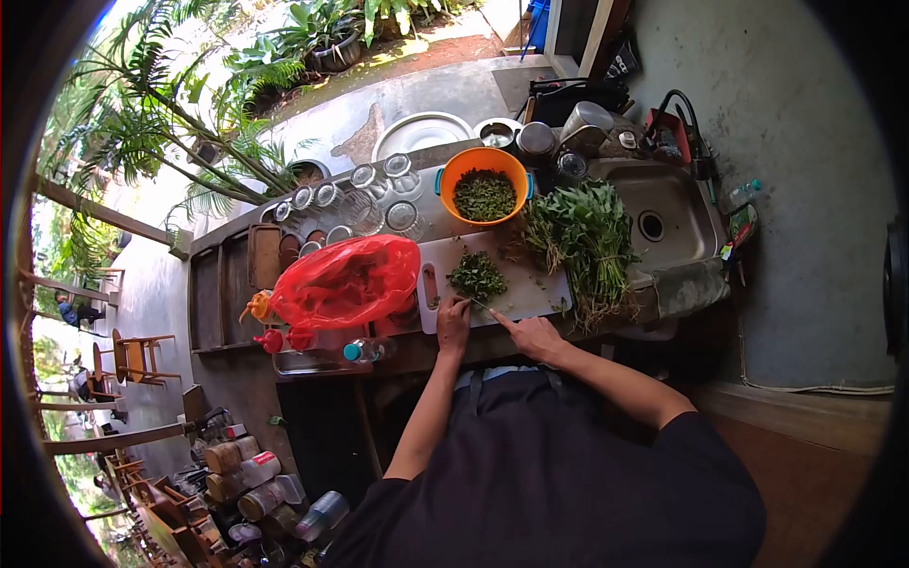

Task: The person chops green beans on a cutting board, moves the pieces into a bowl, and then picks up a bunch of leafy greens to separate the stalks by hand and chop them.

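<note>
My right hand point(538, 339) is closed round the handle of a knife, with the index finger stretched forward. The thin knife blade point(485, 308) slants toward my left hand point(454, 320), whose fingers are bent together beside the blade's tip. Whether those fingers pinch a stem or the blade is too small to make out. Just beyond them a pile of chopped green leaves point(477, 275) lies on a white cutting board point(532, 297). A large bunch of leafy greens point(595, 237) with roots rests over the board's right side.
An orange colander point(486, 157) with chopped greens stands behind the board. Left are a red plastic bag point(346, 284), upturned glasses point(403, 218) and a bottle with a turquoise cap point(367, 351). A steel sink point(677, 204) is at the right.
</note>
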A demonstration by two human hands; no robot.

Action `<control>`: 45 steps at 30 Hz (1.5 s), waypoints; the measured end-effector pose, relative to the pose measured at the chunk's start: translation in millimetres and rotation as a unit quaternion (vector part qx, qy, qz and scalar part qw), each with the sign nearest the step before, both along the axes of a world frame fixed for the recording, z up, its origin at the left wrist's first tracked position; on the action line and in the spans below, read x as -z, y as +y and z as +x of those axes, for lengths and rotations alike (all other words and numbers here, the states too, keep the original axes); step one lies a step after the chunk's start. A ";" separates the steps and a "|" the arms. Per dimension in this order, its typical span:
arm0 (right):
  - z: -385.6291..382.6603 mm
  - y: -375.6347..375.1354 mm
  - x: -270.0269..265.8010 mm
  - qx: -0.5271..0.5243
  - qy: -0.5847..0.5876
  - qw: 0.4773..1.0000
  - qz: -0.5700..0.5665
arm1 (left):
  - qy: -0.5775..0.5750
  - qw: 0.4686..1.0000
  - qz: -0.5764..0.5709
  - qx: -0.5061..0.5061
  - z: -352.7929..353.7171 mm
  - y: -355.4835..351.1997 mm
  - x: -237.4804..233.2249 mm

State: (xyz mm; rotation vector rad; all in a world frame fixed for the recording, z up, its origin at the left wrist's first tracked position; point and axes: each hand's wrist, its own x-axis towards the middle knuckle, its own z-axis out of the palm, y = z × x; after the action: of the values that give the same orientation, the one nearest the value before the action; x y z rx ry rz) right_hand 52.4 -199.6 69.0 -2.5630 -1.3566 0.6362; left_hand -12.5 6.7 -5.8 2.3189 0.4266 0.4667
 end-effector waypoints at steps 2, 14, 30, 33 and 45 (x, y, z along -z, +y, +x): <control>2.4 1.4 0.8 -0.003 0.007 1.000 -0.017 | -0.004 1.000 0.007 0.000 0.9 0.0 -1.9; -0.4 11.4 37.7 0.012 -0.011 0.999 0.039 | 0.013 1.000 -0.009 -0.026 -0.2 3.4 -2.2; -3.9 -8.9 10.0 0.021 0.016 0.999 0.028 | -0.001 0.999 0.027 0.022 -4.6 4.5 -5.1; -2.4 -3.9 7.0 0.009 0.008 1.000 0.012 | -0.007 1.000 0.020 0.022 -2.0 3.7 -0.6; 1.9 9.9 26.0 0.006 0.037 0.999 -0.022 | -0.013 1.000 0.002 0.020 -1.2 4.2 -2.1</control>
State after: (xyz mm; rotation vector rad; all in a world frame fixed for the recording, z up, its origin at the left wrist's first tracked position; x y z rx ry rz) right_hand 54.4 -189.7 43.0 -2.5522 -1.3184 0.7584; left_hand -13.7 10.9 -3.7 2.3175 0.3665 0.4779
